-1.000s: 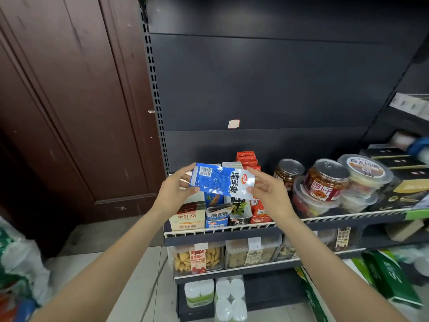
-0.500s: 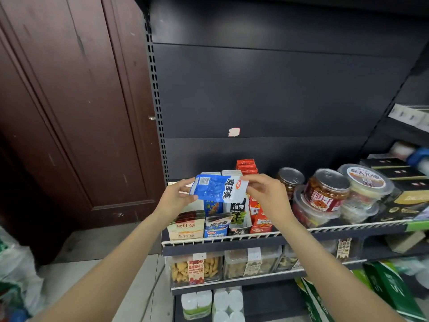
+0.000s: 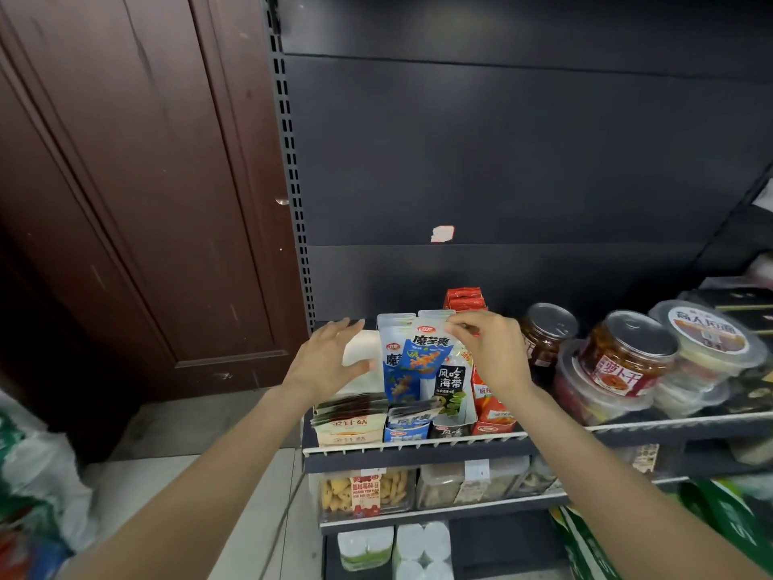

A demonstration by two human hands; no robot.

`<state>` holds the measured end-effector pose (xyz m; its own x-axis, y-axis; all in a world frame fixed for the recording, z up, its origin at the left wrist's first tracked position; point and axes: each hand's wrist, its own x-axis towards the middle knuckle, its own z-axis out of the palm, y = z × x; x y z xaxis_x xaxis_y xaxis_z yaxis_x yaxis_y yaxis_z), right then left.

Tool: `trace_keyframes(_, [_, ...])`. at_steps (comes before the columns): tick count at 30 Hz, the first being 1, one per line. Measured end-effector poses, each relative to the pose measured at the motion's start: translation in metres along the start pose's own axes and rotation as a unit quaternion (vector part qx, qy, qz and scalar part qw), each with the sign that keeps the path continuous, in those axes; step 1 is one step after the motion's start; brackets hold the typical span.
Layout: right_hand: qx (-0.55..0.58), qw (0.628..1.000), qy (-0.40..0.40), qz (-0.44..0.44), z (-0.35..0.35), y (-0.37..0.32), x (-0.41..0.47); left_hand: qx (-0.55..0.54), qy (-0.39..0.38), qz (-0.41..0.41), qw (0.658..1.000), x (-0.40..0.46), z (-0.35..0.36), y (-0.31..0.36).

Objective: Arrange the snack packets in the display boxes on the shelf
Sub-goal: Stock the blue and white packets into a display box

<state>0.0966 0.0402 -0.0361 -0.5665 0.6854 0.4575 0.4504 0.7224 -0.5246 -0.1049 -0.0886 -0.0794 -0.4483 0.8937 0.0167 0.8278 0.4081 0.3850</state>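
A blue snack packet (image 3: 422,353) stands upright among other blue packets in the blue display box (image 3: 406,429) on the wire-edged shelf (image 3: 418,442). My right hand (image 3: 491,353) pinches the packet's top right corner. My left hand (image 3: 324,362) hovers with fingers spread just left of the packet, in front of a white box (image 3: 362,349), holding nothing. Beside the blue box stand a beige box of dark packets (image 3: 349,429), a black seaweed box (image 3: 451,429) and a red box (image 3: 493,420). Red packets (image 3: 464,299) stand behind.
Glass jars (image 3: 627,353) and lidded plastic tubs (image 3: 707,341) fill the shelf to the right. Clear snack containers (image 3: 368,487) sit on the shelf below, paper rolls (image 3: 418,546) lower still. A brown wooden door (image 3: 138,182) stands left, bags (image 3: 37,487) on the floor.
The blue packet, held flat between both hands before, now stands upright in the blue box. My left hand has let go and opened; my right hand stays at its top.
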Motion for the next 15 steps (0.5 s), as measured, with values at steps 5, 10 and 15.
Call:
trace_keyframes(5, [0.02, 0.998, -0.066, 0.005, 0.018, 0.006, 0.02, 0.087, -0.012, 0.022, 0.996, 0.013, 0.005, -0.012])
trace_keyframes(10, [0.007, 0.992, -0.128, 0.012, 0.035, 0.009, 0.03, 0.092, -0.004, 0.047, 0.995, 0.014, 0.01, -0.019])
trace_keyframes(15, [-0.049, 0.984, -0.167, 0.047, 0.065, 0.015, 0.028, 0.088, 0.001, 0.051, 0.995, 0.015, 0.011, -0.021])
